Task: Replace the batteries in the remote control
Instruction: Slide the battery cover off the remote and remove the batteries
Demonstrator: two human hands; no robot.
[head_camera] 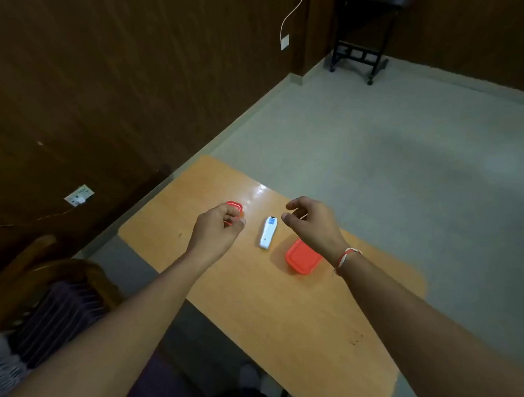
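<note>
A white remote control [267,232] with a blue patch near its far end lies flat on the orange wooden table [259,303], between my hands. My left hand [218,230] is to its left, fingers curled onto the near rim of a small red container [234,206]; red shows between thumb and fingers. My right hand [311,223] hovers just right of the remote, fingers bent and apart, with nothing in it. A red lidded box [302,256] sits under my right wrist, partly hidden by it. No batteries are visible.
The table's far edge runs close behind the containers, with grey floor [388,162] beyond. A wooden chair with a striped cushion [58,306] stands at the left. A wall socket [80,195] and a black wheeled stand [365,37] are farther off.
</note>
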